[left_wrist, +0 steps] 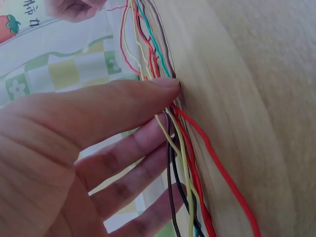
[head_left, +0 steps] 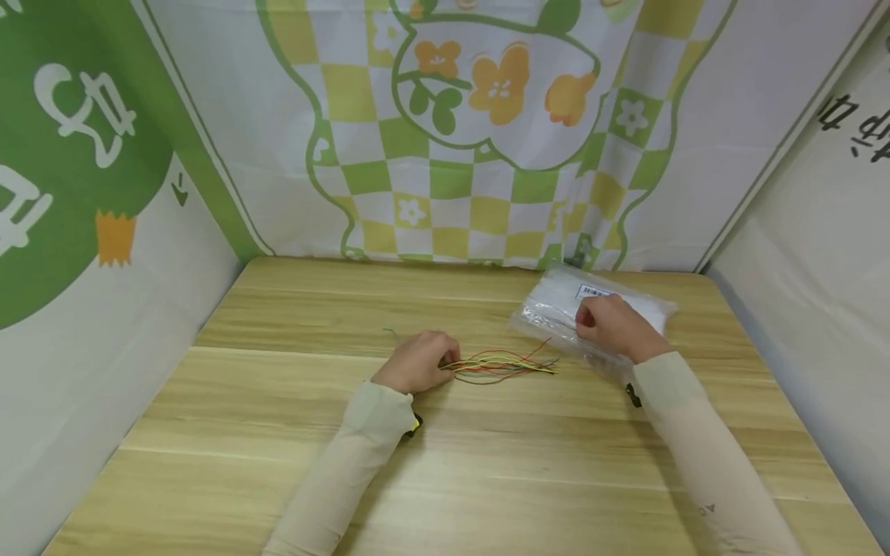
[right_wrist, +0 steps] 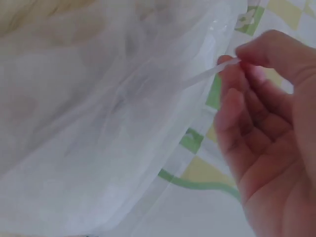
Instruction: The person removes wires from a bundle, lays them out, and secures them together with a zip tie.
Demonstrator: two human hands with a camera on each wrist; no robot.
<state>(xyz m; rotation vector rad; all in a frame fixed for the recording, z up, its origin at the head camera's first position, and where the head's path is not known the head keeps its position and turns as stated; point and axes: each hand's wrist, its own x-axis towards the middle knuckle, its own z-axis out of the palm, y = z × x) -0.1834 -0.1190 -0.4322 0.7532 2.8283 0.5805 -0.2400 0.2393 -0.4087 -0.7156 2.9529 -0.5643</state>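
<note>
My left hand (head_left: 417, 364) pinches a bundle of thin electrical wires (head_left: 497, 360) between thumb and fingers, low over the table. Red, yellow, black, brown and green strands show in the left wrist view, running out on both sides of the thumb (left_wrist: 133, 98). Over the clear plastic bag (head_left: 545, 301) at the back right is my right hand (head_left: 619, 328). Its thumb and forefinger pinch the tip of a thin white cable tie (right_wrist: 210, 75), whose other end runs down to the bag. Inside the bag is a white mass, with a barcode label (head_left: 592, 292) on top.
The wooden table (head_left: 487, 479) meets a patterned curtain (head_left: 473, 193) at its far edge. White fabric walls rise close on the left and the right (head_left: 820, 293).
</note>
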